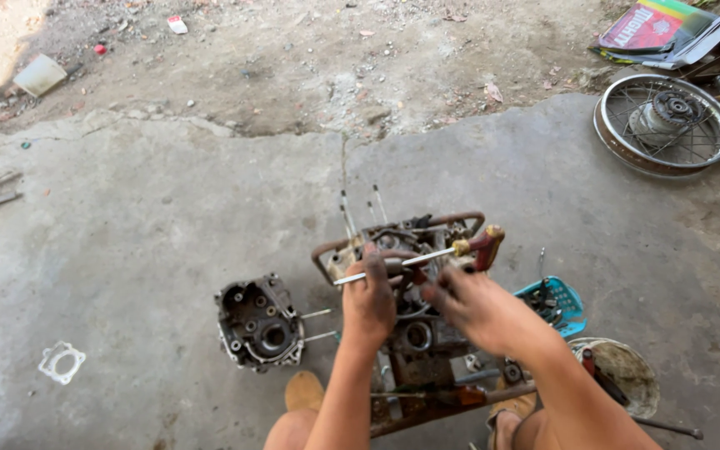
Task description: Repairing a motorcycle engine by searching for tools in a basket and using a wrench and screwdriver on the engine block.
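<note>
The left hand grips the engine block on its rusty stand; the right hand grasps a screwdriver laid across it. Loosening seems underway; next, seating the tip squarely.

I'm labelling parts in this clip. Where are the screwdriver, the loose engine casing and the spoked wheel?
screwdriver (481,246): head view, on its red handle.
loose engine casing (260,323): head view, middle of its open face.
spoked wheel (664,123): head view, on the spokes beside the hub.
</note>
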